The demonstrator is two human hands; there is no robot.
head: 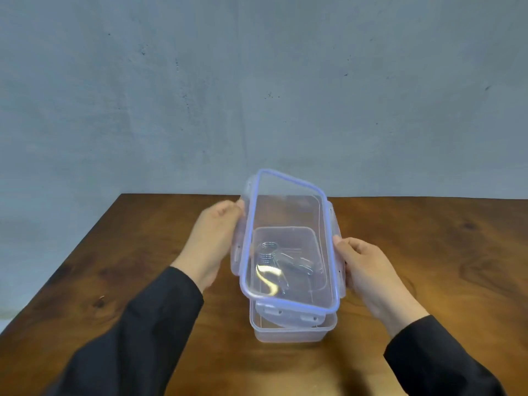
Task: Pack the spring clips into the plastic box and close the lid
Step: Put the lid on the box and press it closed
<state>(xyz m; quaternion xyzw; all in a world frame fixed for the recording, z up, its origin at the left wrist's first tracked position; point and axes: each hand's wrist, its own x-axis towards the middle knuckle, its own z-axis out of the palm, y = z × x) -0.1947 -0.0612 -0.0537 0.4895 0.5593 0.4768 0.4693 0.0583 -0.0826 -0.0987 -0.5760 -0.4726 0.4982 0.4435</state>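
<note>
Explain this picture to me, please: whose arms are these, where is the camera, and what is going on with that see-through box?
There is no machine here. A person wears a camera on the head, so you look down along their own black-sleeved arms. On a brown wooden table stands a clear plastic box. Inside it, seen through the plastic, lie metal spring clips. The left hand and the right hand hold the clear lid, the one with the blue rim, by its long sides. The lid is tilted over the box, far end raised, and not yet pressed shut. Behind the table is a plain grey wall.
</note>
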